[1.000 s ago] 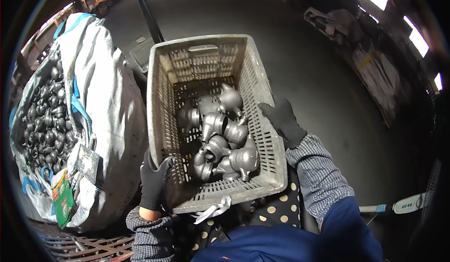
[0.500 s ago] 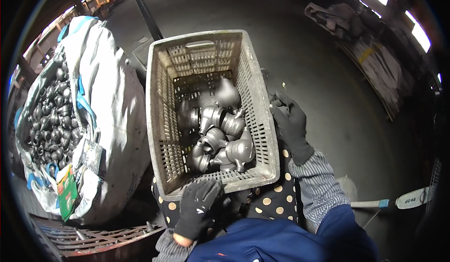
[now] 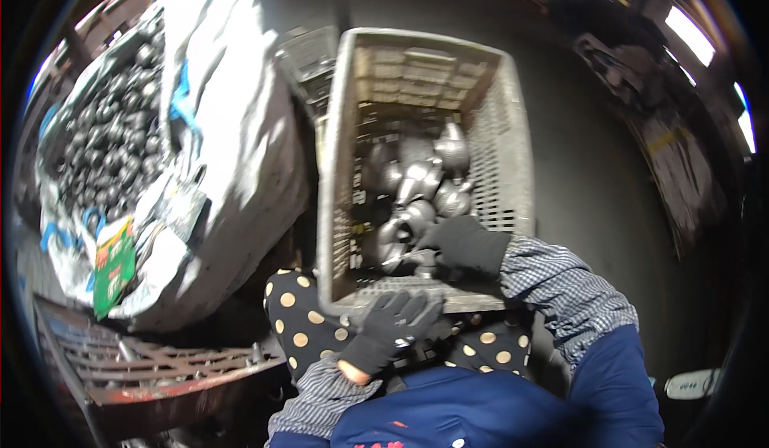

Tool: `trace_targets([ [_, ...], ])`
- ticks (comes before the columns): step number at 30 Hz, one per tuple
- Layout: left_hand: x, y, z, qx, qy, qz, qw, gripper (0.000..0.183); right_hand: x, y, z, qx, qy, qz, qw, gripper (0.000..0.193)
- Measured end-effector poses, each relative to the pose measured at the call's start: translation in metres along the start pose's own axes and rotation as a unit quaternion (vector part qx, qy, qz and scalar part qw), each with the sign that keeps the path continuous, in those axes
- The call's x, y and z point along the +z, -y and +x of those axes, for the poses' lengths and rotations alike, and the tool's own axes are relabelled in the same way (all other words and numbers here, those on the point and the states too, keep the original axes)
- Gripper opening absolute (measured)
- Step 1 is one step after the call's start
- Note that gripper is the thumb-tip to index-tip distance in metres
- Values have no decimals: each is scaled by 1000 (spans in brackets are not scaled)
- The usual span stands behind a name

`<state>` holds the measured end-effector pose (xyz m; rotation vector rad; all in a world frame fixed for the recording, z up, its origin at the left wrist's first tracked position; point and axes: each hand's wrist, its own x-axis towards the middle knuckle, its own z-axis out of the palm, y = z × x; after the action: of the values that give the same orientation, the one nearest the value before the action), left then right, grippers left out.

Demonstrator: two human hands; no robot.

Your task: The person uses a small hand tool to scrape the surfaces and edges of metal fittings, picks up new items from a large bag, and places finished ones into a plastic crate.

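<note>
Reaching down into a slotted grey plastic crate [image 3: 501, 143], the right grip [image 3: 469, 248], a dark-gloved hand, is shown at the near end of a cluster of grey metal pipe fittings [image 3: 418, 179]. Its fingertips are set among the nearest pieces, but whether one has been clasped cannot be told, the fingers being partly hidden and blurred. The left grip [image 3: 392, 332], likewise gloved, is laid against the crate's near rim, its fingers extended and loose, with no fitting held. Regarding progress, the crate is judged only partly filled: the fittings are gathered on its floor, well below the rim, and none is seen lifted clear. Whether their number is being raised or reduced cannot be determined. A far larger stock of rounded metal castings [image 3: 120, 143] is contained in the open white woven sack [image 3: 248, 127] at left, and metal pieces are also held in the red-brown slatted bin [image 3: 160, 390] at lower left.
</note>
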<state>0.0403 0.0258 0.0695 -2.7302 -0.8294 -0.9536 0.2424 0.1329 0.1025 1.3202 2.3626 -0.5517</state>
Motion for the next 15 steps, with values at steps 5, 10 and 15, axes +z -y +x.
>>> trace_targets([
  [5,13,-2,-5,-4,-49,-22,999,42,33,-15,21,-6,50,-35,998,30],
  [10,26,-8,-19,-28,-63,-36,997,41,27,-1,31,-2,82,-87,993,22],
  [15,29,-10,-18,-26,-65,-34,997,41,36,-4,38,16,77,-151,985,19],
])
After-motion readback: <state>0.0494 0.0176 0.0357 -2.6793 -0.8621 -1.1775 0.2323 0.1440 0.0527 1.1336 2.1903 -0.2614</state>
